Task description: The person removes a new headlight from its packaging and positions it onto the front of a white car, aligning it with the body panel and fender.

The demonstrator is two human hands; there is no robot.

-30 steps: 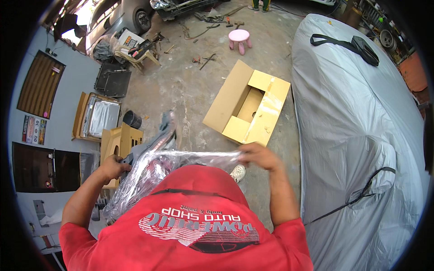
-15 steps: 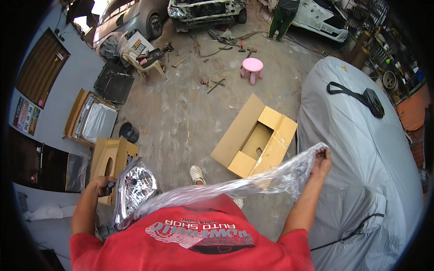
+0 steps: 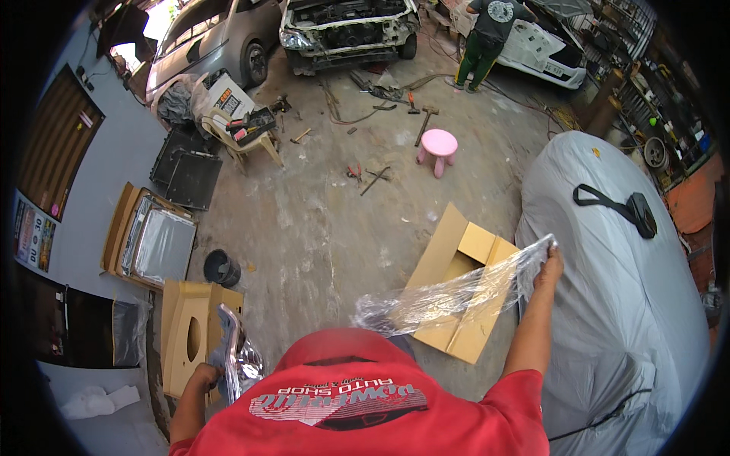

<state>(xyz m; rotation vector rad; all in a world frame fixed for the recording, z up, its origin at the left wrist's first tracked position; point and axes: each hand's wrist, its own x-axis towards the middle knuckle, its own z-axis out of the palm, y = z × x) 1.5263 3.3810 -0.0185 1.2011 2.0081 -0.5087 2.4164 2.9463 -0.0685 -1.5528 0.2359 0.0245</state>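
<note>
My left hand (image 3: 204, 375) grips a chrome-backed car headlight (image 3: 237, 360), held low at my left side beside a brown cardboard insert (image 3: 185, 340). Stretched out to the right, my right hand (image 3: 549, 268) pinches one end of a clear plastic bag (image 3: 449, 295). The bag trails from that hand back toward my chest and is off the headlight. It hangs above an open cardboard box (image 3: 459, 281) lying on the concrete floor.
A car under a grey cover (image 3: 623, 304) stands close on my right. A pink stool (image 3: 439, 148), scattered tools, a white chair (image 3: 242, 133) and boxed parts (image 3: 152, 242) lie around. A person (image 3: 487, 38) stands by stripped cars at the back.
The plastic bag has come off the headlight. My right hand pulled it out to the right, while my left hand lowered the headlight to my left side.
</note>
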